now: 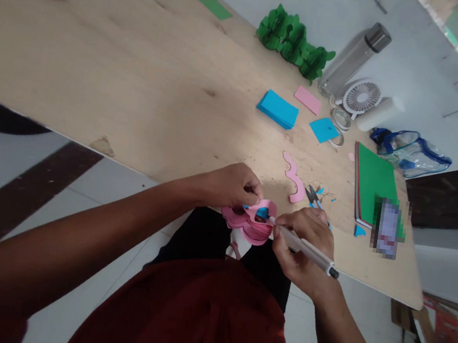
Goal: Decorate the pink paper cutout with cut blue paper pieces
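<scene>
My left hand (237,187) pinches the upper left of a pink paper cut-out (260,233) at the table's near edge. The cut-out looks layered, with curved lobes and openings, and blue shows through one of them. In my right hand (307,238) is a white pen (301,246), slanted, its tip at the cut-out's right opening and its dark end toward me. Whether the tip touches the paper I cannot tell. A wavy pink paper strip (293,177) lies just beyond, beside scissors (314,197) partly hidden by my right hand.
Farther back are a blue paper stack (278,109), a blue sheet (324,129), a pink piece (307,100) and green folded paper shapes (294,40). A bottle (356,59), small fan (362,97) and tape roll (340,118) stand near the wall. Right: green pad (375,179), clear pouch (419,157).
</scene>
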### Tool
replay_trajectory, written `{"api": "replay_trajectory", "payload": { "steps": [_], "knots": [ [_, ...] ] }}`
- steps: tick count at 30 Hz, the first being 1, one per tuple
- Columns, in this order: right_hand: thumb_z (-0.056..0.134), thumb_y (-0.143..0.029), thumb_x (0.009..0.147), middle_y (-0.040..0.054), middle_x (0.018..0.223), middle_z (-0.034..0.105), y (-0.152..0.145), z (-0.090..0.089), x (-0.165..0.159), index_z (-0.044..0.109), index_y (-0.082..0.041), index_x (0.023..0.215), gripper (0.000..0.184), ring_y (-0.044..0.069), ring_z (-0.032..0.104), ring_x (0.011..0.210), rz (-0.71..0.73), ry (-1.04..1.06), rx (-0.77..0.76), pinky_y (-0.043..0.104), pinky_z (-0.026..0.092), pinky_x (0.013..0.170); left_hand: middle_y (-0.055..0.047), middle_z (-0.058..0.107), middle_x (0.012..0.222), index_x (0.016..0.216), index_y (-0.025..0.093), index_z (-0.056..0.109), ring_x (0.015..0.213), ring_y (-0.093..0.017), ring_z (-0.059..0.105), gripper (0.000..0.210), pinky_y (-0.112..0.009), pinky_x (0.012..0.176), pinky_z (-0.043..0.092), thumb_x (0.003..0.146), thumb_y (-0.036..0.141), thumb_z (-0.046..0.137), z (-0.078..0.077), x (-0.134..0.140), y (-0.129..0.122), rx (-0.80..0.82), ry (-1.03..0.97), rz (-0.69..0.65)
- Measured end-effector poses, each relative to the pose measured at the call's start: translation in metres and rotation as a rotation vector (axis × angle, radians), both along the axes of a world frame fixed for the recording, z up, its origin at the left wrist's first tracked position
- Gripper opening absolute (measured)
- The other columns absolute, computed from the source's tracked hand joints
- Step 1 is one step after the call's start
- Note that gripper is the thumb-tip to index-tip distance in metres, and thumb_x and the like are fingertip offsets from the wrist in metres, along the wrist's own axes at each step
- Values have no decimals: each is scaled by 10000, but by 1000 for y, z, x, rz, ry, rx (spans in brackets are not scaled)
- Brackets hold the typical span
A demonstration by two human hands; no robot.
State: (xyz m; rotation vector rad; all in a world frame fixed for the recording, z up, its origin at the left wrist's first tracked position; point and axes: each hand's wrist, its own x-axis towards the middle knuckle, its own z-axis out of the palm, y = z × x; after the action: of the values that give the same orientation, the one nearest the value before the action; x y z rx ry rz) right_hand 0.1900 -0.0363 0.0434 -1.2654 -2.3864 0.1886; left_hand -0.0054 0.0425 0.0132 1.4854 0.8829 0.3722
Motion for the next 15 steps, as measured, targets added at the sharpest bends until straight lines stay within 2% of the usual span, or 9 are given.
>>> {"api": "replay_trajectory", "payload": {
  "steps": [8, 15],
  "knots": [
    [579, -129, 790, -17, 659, 631, 6, 3, 0, 548, -213, 777, 91, 151, 564, 595, -13, 128, -96, 334, 388, 638, 45, 517, 458, 598, 134, 634, 433, -73, 459, 97, -154, 399, 309, 644, 148, 550, 3, 2, -1, -39, 21, 39],
    [588, -151, 800, 8, 730, 662, 8, 5, 2, 583, -214, 803, 63, 173, 614, 684, -70, 250, -223, 341, 461, 672, 43, 532, 463, 606, 136, 638, 436, -73, 485, 88, -146, 397, 328, 654, 146, 565, 3, 1, -1, -50, 33, 35]
  ]
}}
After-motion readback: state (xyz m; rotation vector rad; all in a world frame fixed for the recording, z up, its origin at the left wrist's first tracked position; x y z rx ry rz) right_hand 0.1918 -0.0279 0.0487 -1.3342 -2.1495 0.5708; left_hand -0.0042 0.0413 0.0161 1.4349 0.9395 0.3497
